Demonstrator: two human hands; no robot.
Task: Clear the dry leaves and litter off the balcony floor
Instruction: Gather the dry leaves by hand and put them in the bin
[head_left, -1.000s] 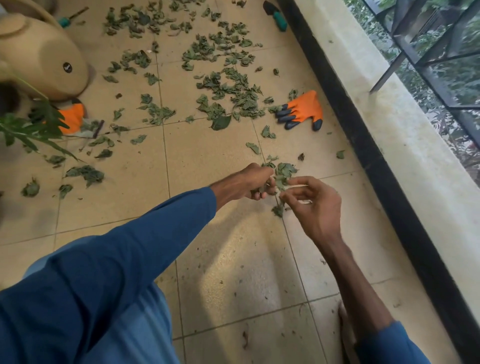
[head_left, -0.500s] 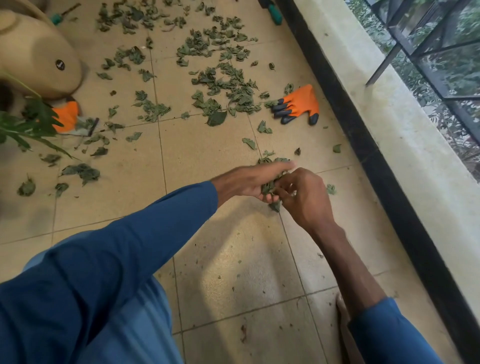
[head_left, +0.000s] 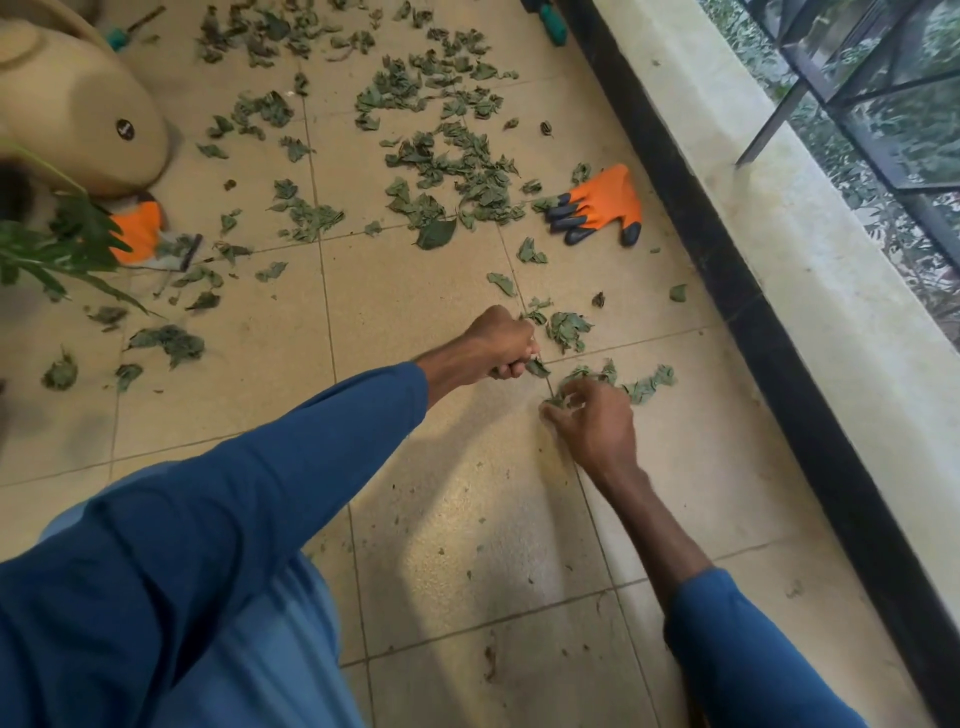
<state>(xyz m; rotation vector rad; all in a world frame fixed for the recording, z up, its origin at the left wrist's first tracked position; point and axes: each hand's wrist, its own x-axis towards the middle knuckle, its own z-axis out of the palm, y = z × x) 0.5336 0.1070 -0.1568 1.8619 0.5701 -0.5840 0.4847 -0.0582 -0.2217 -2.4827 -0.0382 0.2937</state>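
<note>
The person bends over the balcony floor (head_left: 415, 291) and picks up leaves (head_left: 649, 384) by hand.

The left hand (head_left: 501, 345) is a tight fist that grips a bunch of leaves. One leaf pokes out of the fist at 4 o'clock. The right hand (head_left: 592, 421) is just beside it, at 4 o'clock from it, down on the tile. Its fingers (head_left: 582, 389) are curled and pinch a few leaves that lie on the floor. The rest of that little row runs off to 2 o'clock from the right hand. A small clump (head_left: 569, 330) lies close by, at 3 o'clock from the left fist.

So the step is to gather the near leaves, one pinch at a time, into the left fist. I think the job is far from done. A big heap (head_left: 457, 171) lies at 12 o'clock, well apart from the hands. More bits (head_left: 169, 340) lie at 9 o'clock. An orange glove (head_left: 602, 205) lies at 1 o'clock near the low wall (head_left: 779, 234). Another glove (head_left: 137, 234) is at 10 o'clock, by a tan pot (head_left: 78, 114) and a green plant (head_left: 57, 249).

Next, I think the right hand needs to lift its pinch and tuck it into the left fist. The fist looks full, so it may need a bag or bin soon, but I see none here. Dry leaves crumble, so a soft pinch is best.
</note>
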